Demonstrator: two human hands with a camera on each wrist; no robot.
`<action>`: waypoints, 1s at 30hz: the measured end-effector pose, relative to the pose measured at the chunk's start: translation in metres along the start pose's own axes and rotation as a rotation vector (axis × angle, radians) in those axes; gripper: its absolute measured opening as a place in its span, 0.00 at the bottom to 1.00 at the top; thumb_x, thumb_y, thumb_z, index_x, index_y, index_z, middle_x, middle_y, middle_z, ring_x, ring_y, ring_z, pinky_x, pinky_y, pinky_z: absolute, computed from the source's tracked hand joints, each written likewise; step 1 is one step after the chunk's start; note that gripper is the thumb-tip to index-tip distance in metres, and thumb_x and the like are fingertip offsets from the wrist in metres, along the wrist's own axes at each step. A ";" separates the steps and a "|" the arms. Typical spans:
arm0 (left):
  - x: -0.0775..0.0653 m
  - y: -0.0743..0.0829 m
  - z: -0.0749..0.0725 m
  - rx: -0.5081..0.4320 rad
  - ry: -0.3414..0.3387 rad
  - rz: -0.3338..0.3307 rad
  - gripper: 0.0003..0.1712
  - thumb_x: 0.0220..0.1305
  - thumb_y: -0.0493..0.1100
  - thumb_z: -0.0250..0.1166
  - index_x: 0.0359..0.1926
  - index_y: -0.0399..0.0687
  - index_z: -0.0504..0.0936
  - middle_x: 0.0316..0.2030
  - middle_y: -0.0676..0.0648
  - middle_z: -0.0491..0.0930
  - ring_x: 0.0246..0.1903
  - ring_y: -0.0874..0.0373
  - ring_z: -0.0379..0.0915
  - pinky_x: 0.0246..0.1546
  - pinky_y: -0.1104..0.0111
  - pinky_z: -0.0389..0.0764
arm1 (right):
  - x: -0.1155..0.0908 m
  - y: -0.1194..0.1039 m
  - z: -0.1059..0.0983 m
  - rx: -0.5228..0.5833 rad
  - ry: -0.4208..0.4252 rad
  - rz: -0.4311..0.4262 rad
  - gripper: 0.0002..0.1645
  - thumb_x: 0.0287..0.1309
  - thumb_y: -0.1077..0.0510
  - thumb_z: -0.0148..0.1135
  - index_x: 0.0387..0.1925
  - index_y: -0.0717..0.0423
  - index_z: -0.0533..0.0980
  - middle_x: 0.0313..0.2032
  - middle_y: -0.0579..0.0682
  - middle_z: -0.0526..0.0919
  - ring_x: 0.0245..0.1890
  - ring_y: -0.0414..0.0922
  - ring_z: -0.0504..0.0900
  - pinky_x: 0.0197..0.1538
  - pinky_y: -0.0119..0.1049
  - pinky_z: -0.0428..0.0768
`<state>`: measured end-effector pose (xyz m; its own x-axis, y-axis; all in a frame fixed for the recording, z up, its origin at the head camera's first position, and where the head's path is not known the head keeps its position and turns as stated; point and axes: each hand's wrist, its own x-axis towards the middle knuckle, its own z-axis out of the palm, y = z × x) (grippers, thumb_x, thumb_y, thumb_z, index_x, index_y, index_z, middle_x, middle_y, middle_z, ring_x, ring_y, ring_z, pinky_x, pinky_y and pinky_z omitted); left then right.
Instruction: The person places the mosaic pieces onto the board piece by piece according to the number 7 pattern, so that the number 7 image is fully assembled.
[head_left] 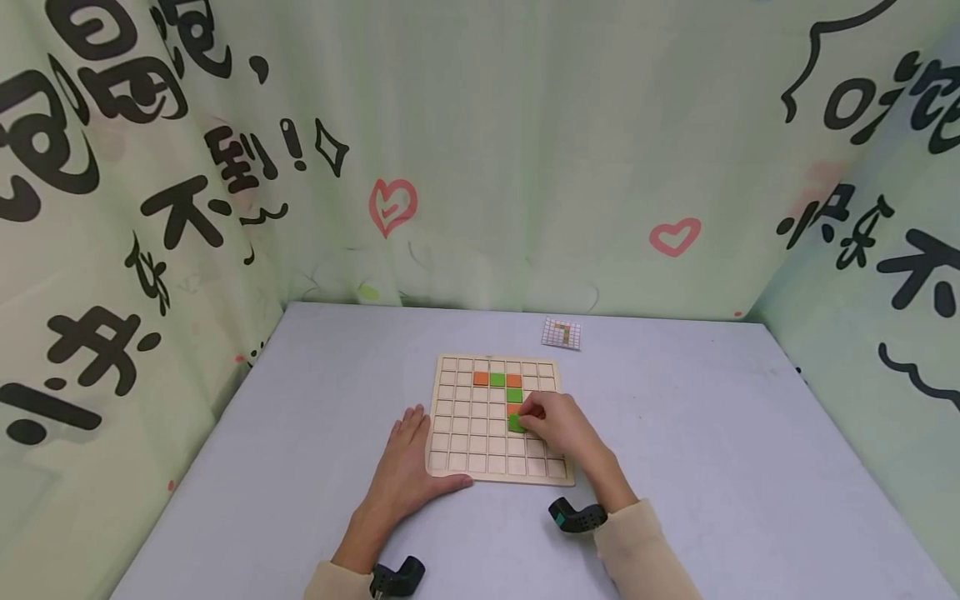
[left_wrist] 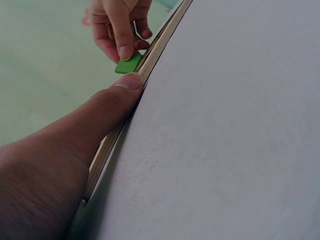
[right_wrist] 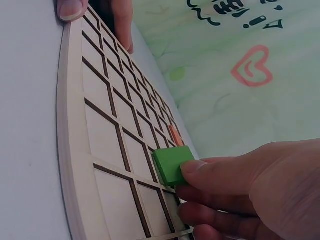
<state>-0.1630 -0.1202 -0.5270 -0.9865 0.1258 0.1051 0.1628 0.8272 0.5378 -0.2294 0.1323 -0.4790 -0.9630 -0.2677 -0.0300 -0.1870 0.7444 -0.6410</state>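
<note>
A wooden grid board (head_left: 517,481) lies flat on the table. Near its far side an orange tile (head_left: 481,378), a green tile (head_left: 497,379) and another orange tile (head_left: 513,380) form a row; from the right end a column runs nearer, with a green tile (head_left: 513,395) and an orange one partly hidden by fingers. Between thumb and fingers my right hand (head_left: 557,423) pinches a square green tile (right_wrist: 172,164), held over the grid at the near end of that column. My left hand (head_left: 408,458) rests with straight fingers along the board's left edge, thumb at the near edge.
Behind the board, towards the right, lies a small card (head_left: 562,333) printed with a coloured grid pattern. A pale table (head_left: 697,417) carries everything. Curtains (head_left: 525,167) with black lettering and red hearts hang at the back and both sides.
</note>
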 end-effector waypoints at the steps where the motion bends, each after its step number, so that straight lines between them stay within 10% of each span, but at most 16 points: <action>1: 0.000 0.000 0.000 0.001 -0.001 0.000 0.69 0.43 0.77 0.71 0.75 0.38 0.60 0.75 0.35 0.60 0.78 0.40 0.49 0.79 0.48 0.53 | 0.000 0.000 0.000 -0.004 -0.003 0.000 0.03 0.61 0.58 0.69 0.32 0.53 0.82 0.29 0.43 0.83 0.30 0.38 0.76 0.36 0.31 0.77; 30: 0.000 -0.001 -0.001 -0.003 0.001 0.008 0.69 0.42 0.77 0.71 0.74 0.35 0.61 0.75 0.35 0.59 0.78 0.41 0.49 0.79 0.49 0.53 | 0.000 -0.001 0.006 -0.051 0.010 -0.028 0.05 0.58 0.63 0.70 0.27 0.53 0.83 0.30 0.46 0.81 0.32 0.40 0.74 0.37 0.33 0.77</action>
<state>-0.1631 -0.1211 -0.5268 -0.9851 0.1321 0.1104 0.1710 0.8247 0.5391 -0.2281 0.1277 -0.4825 -0.9590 -0.2833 -0.0051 -0.2233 0.7669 -0.6017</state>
